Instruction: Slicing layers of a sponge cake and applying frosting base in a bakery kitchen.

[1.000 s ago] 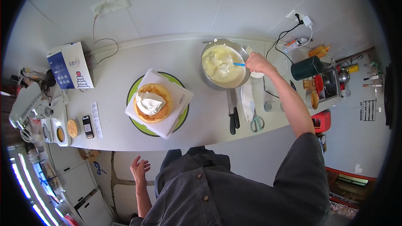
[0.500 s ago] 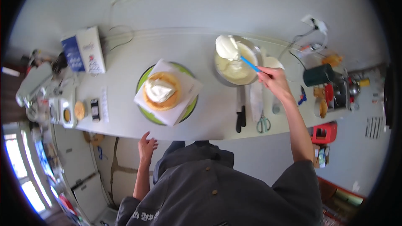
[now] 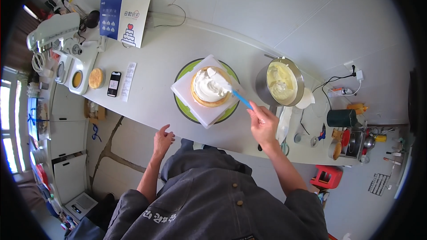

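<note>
My right hand (image 3: 264, 126) grips the blue handle of a spatula (image 3: 242, 99), whose cream-covered head rests on the cake. A mound of white cream (image 3: 209, 86) lies over most of the round golden sponge cake (image 3: 195, 98), whose edge still shows. White square paper (image 3: 206, 119) lies under the cake, on a round green cake stand (image 3: 181, 107). Apart from all this, my left hand (image 3: 163, 140) hovers by the table's front edge, fingers loosely spread and holding nothing. Right of the cake, a metal mixing bowl (image 3: 263, 90) tilts, with pale cream inside.
A stand mixer (image 3: 55, 29) and a small round sponge (image 3: 95, 78) are at the left, near a phone (image 3: 114, 84) and a paper slip (image 3: 129, 82). A blue-and-white box (image 3: 134, 20) stands behind. Right of the bowl are a dark green canister (image 3: 341, 118) and cables (image 3: 332, 80).
My right hand has brought the cream-loaded spatula from over the bowl to the cake. The cream there now covers more of the top. The view has shifted, and the bowl is tilted.
</note>
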Tool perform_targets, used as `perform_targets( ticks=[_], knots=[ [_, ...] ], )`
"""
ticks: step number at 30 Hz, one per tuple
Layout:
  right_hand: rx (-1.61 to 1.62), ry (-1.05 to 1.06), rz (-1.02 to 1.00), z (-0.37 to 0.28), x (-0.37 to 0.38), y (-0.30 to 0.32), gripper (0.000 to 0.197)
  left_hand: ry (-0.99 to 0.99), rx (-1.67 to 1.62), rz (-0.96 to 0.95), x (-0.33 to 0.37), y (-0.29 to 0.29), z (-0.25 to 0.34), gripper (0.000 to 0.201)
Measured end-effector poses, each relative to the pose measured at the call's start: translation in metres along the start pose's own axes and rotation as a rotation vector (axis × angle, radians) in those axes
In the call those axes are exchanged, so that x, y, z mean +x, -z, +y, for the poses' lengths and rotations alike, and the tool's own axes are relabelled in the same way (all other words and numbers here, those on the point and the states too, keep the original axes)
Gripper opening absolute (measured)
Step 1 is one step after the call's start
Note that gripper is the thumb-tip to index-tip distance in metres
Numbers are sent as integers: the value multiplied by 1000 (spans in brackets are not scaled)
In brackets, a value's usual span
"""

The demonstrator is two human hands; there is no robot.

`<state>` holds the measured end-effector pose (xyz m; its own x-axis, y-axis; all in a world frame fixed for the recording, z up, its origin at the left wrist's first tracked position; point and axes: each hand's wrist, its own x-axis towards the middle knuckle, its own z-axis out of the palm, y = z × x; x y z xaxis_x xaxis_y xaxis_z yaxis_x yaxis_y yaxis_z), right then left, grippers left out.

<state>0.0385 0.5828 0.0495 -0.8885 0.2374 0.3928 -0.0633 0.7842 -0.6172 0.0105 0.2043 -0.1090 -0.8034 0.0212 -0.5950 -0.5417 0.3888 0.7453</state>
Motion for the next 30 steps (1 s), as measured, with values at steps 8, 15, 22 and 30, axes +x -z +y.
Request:
perform_targets(
  ticks=[8, 15, 22, 30],
  knots=[
    [-446, -322, 53, 81, 59, 114, 25, 100, -122, -40, 0, 25, -21, 53],
    [-980, -497, -440, 166, 89, 155, 22, 196, 14, -23, -4, 32, -31, 55],
    [-907, -465, -642, 205, 118, 120, 19, 235, 18, 101, -26, 29, -34, 53],
    [-310, -996, -560, 234, 107, 145, 19, 268, -30, 113, -39, 14, -25, 54]
  ],
)
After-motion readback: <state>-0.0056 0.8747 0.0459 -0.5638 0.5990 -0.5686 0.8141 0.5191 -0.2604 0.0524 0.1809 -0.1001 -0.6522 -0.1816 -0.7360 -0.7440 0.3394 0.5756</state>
